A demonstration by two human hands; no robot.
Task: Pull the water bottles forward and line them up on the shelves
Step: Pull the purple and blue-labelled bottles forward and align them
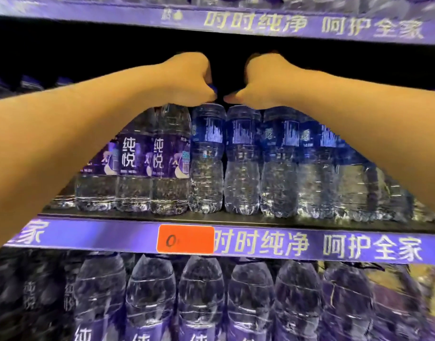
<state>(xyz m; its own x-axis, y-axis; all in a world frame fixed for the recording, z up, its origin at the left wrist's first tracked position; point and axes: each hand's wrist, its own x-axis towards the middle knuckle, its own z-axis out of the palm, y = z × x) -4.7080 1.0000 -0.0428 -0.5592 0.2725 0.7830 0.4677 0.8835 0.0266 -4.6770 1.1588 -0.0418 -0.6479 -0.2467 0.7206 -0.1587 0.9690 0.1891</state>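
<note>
Clear water bottles stand in a row at the front of the middle shelf point(236, 221). On the left are purple-labelled bottles point(170, 158). Blue-labelled bottles point(206, 158) fill the middle and right. My left hand point(189, 77) grips the cap end of a blue-labelled bottle, with a bit of blue cap showing by the thumb. My right hand point(263, 80) is curled over the top of the neighbouring blue-labelled bottle point(242, 158); its cap is hidden under the fingers. Both forearms reach in over the row.
An orange price tag point(185, 239) sits on the purple shelf strip point(310, 244). Larger purple-labelled bottles point(201, 299) crowd the shelf below. Another purple strip point(260, 25) edges the shelf above. The space behind the hands is dark.
</note>
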